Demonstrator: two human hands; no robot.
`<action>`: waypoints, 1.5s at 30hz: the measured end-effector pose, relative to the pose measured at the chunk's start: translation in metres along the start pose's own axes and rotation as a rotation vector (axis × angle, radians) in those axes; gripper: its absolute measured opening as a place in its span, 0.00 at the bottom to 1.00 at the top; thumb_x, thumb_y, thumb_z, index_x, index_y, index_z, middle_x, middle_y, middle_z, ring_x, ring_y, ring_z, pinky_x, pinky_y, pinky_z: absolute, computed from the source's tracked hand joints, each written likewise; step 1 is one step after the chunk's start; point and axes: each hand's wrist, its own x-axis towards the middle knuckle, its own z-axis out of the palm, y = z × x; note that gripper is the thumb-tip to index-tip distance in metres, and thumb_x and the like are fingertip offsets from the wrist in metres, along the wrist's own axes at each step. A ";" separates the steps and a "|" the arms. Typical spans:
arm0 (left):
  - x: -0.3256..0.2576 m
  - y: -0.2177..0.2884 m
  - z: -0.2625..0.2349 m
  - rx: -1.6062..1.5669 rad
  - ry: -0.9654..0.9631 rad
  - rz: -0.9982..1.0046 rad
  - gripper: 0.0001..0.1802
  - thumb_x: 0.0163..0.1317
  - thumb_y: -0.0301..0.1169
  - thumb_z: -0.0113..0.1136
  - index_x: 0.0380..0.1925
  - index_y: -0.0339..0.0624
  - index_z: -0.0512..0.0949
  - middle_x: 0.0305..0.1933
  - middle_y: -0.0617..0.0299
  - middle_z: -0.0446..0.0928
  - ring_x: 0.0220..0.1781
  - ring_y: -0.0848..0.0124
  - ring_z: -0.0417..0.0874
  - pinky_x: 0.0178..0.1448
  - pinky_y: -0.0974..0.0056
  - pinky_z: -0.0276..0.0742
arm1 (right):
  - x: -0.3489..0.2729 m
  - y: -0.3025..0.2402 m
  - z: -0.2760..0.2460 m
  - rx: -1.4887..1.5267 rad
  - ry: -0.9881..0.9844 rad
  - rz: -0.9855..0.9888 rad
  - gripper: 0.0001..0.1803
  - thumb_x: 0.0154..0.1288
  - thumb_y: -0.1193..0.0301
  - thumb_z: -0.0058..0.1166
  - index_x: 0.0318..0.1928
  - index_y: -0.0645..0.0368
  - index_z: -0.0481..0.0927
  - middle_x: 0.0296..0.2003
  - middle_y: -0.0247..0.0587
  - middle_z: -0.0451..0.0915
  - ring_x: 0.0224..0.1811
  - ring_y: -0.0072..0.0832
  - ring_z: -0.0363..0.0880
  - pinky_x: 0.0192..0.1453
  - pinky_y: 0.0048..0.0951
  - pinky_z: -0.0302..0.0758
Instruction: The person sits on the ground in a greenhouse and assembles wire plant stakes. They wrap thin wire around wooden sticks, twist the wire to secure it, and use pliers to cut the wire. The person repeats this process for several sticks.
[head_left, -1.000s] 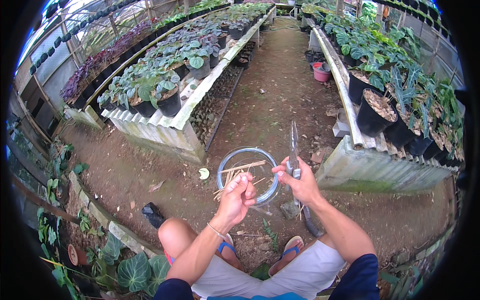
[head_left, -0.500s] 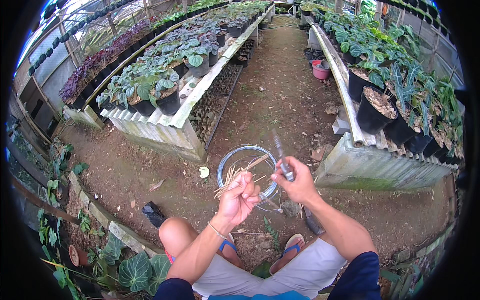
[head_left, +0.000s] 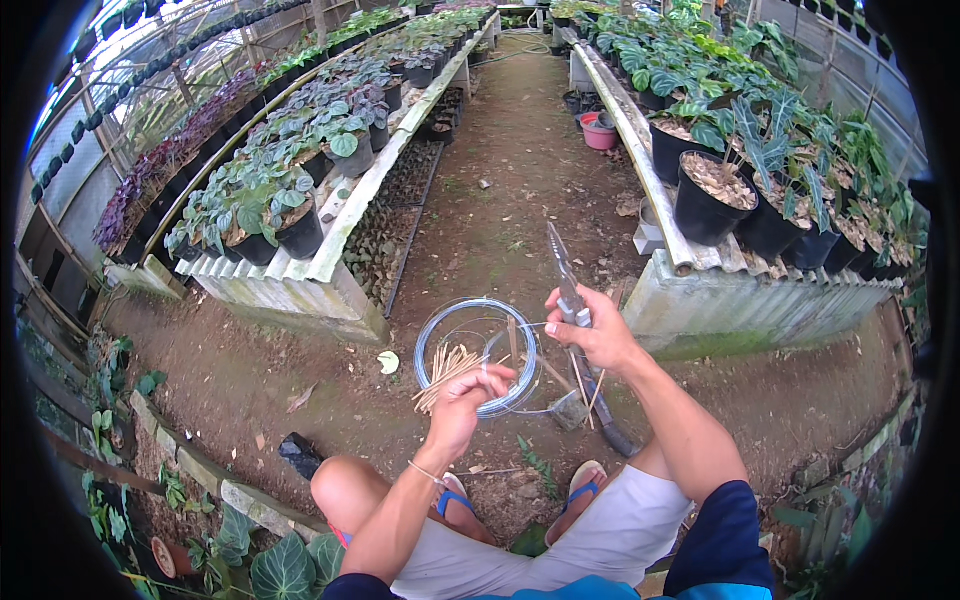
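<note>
A: Start at your fingers.

B: Right hand [head_left: 603,335]: fingers wrapped about the grips of a long metal hand tool [head_left: 564,265], blades pointing away from you. Pale strand [head_left: 536,325]: thin, at your right fingertips, reaching toward the left ones. Left hand [head_left: 462,398]: index finger extended, the rest loosely curled; whether they pinch anything, you cannot tell from here.

A: And outward?

B: Sticks [head_left: 443,374]: a loose heap, just beyond your left fingers, inside the wire coil [head_left: 420,352], which lies on the ground. Stone block [head_left: 570,411]: below your right fingers.

A: Done, and left?

B: Done, by judgement: tool in your grip, sticks and wire within reach. Left: most wire is wound in its ring, the sticks lie loose, no finished piece shows; the remaining count is unclear.

A: Changes from half a second ago?

B: Left fingers: then bunched together, now looser. Sticks: more of them uncovered by your left hand. Tool: blurred then, sharper now, still in your right hand.
</note>
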 end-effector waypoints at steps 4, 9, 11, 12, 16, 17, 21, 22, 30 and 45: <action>0.003 -0.006 0.009 0.329 0.172 0.168 0.30 0.65 0.29 0.74 0.64 0.40 0.73 0.71 0.56 0.73 0.72 0.65 0.73 0.69 0.60 0.75 | -0.001 0.003 0.001 0.149 -0.113 0.049 0.18 0.67 0.75 0.71 0.53 0.59 0.78 0.35 0.28 0.81 0.35 0.18 0.78 0.40 0.26 0.76; 0.007 -0.008 0.014 0.209 -0.012 0.185 0.29 0.71 0.29 0.68 0.69 0.36 0.71 0.63 0.56 0.79 0.65 0.68 0.80 0.66 0.62 0.78 | -0.003 0.010 0.010 0.199 -0.243 0.073 0.19 0.67 0.72 0.71 0.54 0.59 0.79 0.36 0.31 0.83 0.36 0.21 0.80 0.41 0.28 0.77; 0.008 -0.009 0.010 0.142 -0.113 0.005 0.25 0.75 0.29 0.64 0.68 0.35 0.73 0.57 0.54 0.83 0.59 0.67 0.84 0.63 0.61 0.81 | -0.004 0.014 0.013 0.195 -0.264 0.109 0.19 0.68 0.74 0.69 0.55 0.59 0.77 0.38 0.34 0.84 0.36 0.22 0.81 0.43 0.28 0.78; 0.009 -0.010 0.007 0.203 -0.081 0.002 0.17 0.77 0.27 0.59 0.62 0.34 0.75 0.50 0.54 0.85 0.49 0.64 0.89 0.58 0.60 0.85 | -0.004 0.016 0.015 0.224 -0.251 0.124 0.19 0.69 0.76 0.67 0.56 0.59 0.76 0.38 0.36 0.85 0.36 0.22 0.81 0.43 0.28 0.78; 0.007 0.000 -0.008 -0.130 -0.013 0.099 0.12 0.78 0.30 0.58 0.54 0.34 0.76 0.47 0.54 0.85 0.48 0.63 0.89 0.56 0.57 0.89 | 0.002 0.021 0.017 0.348 -0.059 0.047 0.21 0.66 0.82 0.63 0.58 0.59 0.73 0.46 0.43 0.88 0.37 0.22 0.82 0.45 0.27 0.79; 0.007 0.005 -0.012 -0.192 0.013 0.126 0.12 0.78 0.30 0.58 0.54 0.34 0.75 0.47 0.54 0.85 0.48 0.63 0.89 0.56 0.55 0.89 | 0.004 0.021 0.015 0.286 -0.088 0.031 0.23 0.65 0.83 0.63 0.58 0.59 0.73 0.48 0.45 0.88 0.38 0.22 0.82 0.45 0.28 0.80; 0.006 0.026 -0.024 -0.363 0.103 0.211 0.12 0.78 0.29 0.58 0.55 0.35 0.74 0.47 0.52 0.84 0.48 0.62 0.89 0.56 0.51 0.90 | 0.002 0.022 0.018 0.120 -0.254 0.018 0.27 0.59 0.86 0.61 0.59 0.57 0.72 0.54 0.45 0.87 0.41 0.19 0.81 0.46 0.28 0.80; 0.006 0.029 -0.025 -0.389 0.125 0.228 0.12 0.78 0.29 0.58 0.55 0.35 0.74 0.47 0.52 0.84 0.48 0.62 0.89 0.56 0.51 0.90 | 0.000 0.024 0.024 0.144 -0.298 0.028 0.27 0.60 0.86 0.62 0.59 0.56 0.72 0.55 0.45 0.86 0.41 0.19 0.81 0.47 0.27 0.80; 0.002 0.035 -0.038 -0.270 0.197 0.261 0.12 0.76 0.29 0.61 0.54 0.36 0.76 0.44 0.55 0.84 0.43 0.67 0.88 0.52 0.55 0.91 | -0.005 0.022 0.051 0.182 -0.178 -0.046 0.17 0.71 0.73 0.65 0.56 0.57 0.74 0.42 0.39 0.87 0.41 0.18 0.82 0.43 0.25 0.77; 0.001 0.038 -0.035 -0.567 0.042 0.258 0.19 0.77 0.45 0.56 0.40 0.38 0.78 0.34 0.56 0.80 0.36 0.66 0.79 0.46 0.59 0.75 | -0.014 -0.002 0.041 0.281 -0.014 -0.045 0.18 0.71 0.67 0.65 0.54 0.57 0.73 0.38 0.44 0.84 0.34 0.22 0.77 0.39 0.25 0.73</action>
